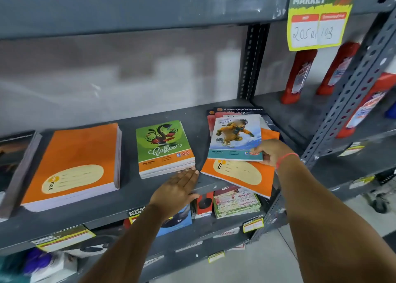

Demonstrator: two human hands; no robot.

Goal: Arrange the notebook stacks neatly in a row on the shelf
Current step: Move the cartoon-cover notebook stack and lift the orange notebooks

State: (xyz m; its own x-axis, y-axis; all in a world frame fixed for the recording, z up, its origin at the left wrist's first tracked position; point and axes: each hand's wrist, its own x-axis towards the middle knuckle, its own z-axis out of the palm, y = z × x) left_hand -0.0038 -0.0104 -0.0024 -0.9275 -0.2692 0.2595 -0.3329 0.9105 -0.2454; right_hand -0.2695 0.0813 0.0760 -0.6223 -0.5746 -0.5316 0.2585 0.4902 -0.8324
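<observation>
On the grey shelf (132, 188) I see the notebooks in three groups. The far-left orange stack (70, 164) sits squared. In the middle, the green Coffee stack (165, 147) lies tidy, and my left hand (177, 188) is flat and open, fingertips touching its near edge. On the right the pile is untidy: a blue notebook (235, 137) lies across a skewed orange notebook (237, 175) that overhangs the shelf's near edge, with dark-covered books (240, 110) behind. My right hand (272, 152) pinches the blue notebook's near right corner. A yellow price tag (315, 25) hangs from the shelf above, and red bottles (297, 77) stand at far right.
</observation>
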